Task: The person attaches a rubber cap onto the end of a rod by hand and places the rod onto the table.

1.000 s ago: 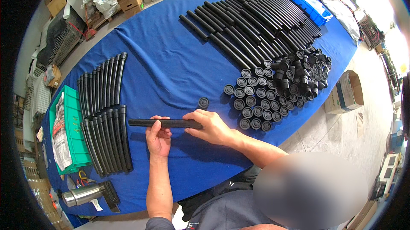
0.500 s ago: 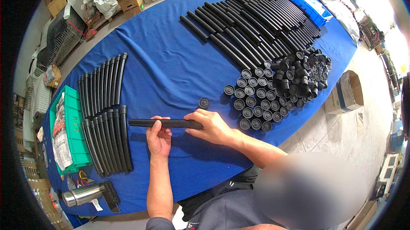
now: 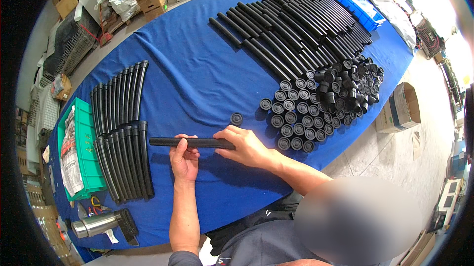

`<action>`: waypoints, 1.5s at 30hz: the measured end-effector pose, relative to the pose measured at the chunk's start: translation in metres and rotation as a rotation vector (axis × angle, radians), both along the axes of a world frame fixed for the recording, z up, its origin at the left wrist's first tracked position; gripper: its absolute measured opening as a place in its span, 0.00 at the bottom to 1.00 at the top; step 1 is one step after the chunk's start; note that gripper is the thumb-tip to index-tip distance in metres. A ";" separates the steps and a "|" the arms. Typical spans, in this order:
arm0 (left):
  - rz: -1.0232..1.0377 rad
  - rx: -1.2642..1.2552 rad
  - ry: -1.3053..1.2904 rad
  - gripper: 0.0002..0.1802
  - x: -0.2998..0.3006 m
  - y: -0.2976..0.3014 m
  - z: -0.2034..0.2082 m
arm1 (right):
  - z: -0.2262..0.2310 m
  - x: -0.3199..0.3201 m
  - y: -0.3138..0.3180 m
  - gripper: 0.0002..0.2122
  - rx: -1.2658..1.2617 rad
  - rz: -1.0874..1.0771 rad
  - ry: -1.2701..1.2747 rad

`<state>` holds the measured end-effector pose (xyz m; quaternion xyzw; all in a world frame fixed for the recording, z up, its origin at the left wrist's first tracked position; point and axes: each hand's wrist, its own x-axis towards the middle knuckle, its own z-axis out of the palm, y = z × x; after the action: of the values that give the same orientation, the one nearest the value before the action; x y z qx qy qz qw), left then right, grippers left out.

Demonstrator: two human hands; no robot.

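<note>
Both my hands hold one black tube [image 3: 195, 142] level above the blue table [image 3: 187, 73]. My left hand [image 3: 183, 158] grips it near the middle, thumb over the top. My right hand [image 3: 244, 146] wraps the tube's right end, which is hidden under the fingers. A single black round cap [image 3: 236, 118] lies on the cloth just beyond the tube. To the right sits a cluster of several black caps [image 3: 316, 105].
Finished tubes [image 3: 121, 132] lie in two rows at the left. A large pile of black tubes [image 3: 296, 31] fills the far right. A green crate [image 3: 79, 152] and a steel flask [image 3: 96, 224] are at the left edge, a blue bin [image 3: 363, 6] at the far end, a cardboard box [image 3: 400, 108] on the floor.
</note>
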<state>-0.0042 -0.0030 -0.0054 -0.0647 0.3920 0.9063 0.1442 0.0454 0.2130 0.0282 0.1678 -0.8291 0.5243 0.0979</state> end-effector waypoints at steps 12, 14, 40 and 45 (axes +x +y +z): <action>-0.029 0.043 0.022 0.10 0.000 -0.001 -0.001 | -0.004 0.000 -0.002 0.16 0.001 -0.013 0.090; -0.044 0.073 0.032 0.11 0.000 0.000 0.001 | -0.004 0.000 -0.002 0.16 0.003 -0.017 0.072; -0.033 0.045 0.054 0.13 -0.001 0.003 0.000 | 0.002 0.000 0.001 0.15 -0.039 -0.010 -0.017; -0.053 0.045 0.093 0.12 -0.001 0.001 0.000 | 0.014 -0.002 0.003 0.16 -0.158 0.035 -0.324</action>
<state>-0.0050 -0.0021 -0.0055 -0.0090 0.3795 0.9127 0.1515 0.0439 0.2161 0.0422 0.0873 -0.7873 0.6095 -0.0332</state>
